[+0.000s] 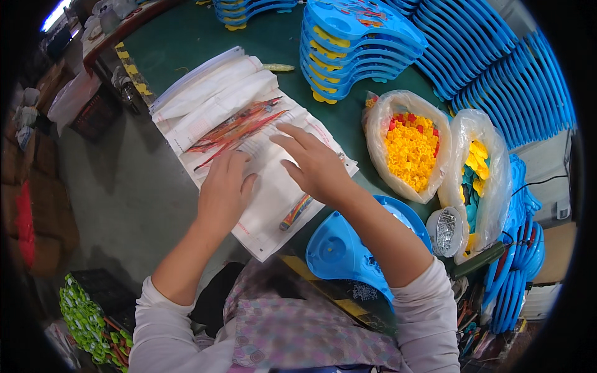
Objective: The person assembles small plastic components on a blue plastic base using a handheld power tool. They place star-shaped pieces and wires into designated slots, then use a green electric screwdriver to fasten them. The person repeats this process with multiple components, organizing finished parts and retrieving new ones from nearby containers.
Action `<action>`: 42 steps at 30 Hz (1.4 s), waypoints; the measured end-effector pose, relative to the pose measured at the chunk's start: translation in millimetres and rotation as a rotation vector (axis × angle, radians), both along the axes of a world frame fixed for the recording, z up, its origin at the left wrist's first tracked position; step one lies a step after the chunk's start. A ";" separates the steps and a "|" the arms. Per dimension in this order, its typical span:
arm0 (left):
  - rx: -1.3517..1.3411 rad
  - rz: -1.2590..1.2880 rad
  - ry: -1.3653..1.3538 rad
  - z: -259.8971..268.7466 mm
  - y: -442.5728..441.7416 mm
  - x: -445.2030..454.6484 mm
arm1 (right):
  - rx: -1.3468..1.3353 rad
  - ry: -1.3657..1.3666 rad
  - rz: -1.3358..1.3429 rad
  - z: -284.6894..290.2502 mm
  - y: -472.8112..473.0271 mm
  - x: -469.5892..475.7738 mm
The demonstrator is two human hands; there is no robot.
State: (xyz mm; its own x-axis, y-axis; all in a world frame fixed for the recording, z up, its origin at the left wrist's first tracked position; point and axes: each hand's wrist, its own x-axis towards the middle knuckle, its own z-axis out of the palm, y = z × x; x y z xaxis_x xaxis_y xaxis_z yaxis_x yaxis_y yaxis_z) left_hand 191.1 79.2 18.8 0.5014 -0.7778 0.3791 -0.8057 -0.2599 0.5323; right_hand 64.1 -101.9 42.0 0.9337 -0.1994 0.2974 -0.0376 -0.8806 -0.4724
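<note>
White printed sheets [275, 186] lie in a pile on the green table, their far part folded back in rolls. Orange-red printed pictures [238, 123] run across the sheets, and a rainbow-coloured one [295, 212] is near the lower right. My left hand [226, 186] rests on the sheets' left side, fingers bent; whether anything is under the fingertips is hidden. Over the middle of the sheets is my right hand [310, 163], its fingers spread and holding nothing. A blue plastic part [336, 247] sits at the table's near edge, partly behind my right forearm.
Right of the sheets stand a bag of yellow and red plastic pieces [410, 154], a bag of yellow and teal pieces [499, 186] and a tub of screws [445, 233]. Stacked blue plastic trays [359, 51] line the far side. A green tool [480, 261] lies at right.
</note>
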 end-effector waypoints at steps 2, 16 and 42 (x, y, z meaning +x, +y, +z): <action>-0.055 0.000 0.262 2.7 2.4 -1.8 | 0.027 0.159 -0.022 2.1 3.6 17.9; -0.111 0.199 0.558 7.4 -4.6 70.4 | -0.121 0.136 -0.048 -23.6 -11.1 9.8; 0.028 -0.137 -0.261 -14.3 23.9 -55.9 | 0.715 -0.288 0.033 54.4 8.4 5.3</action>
State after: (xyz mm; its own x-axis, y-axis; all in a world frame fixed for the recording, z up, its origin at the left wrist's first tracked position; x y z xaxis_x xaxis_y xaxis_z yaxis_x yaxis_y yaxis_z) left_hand 135.2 103.1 4.5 0.2794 -0.8435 0.4588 -0.9431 -0.1512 0.2962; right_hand 69.4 -93.6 96.4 0.8477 -0.4078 0.3392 0.1945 -0.3559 -0.9141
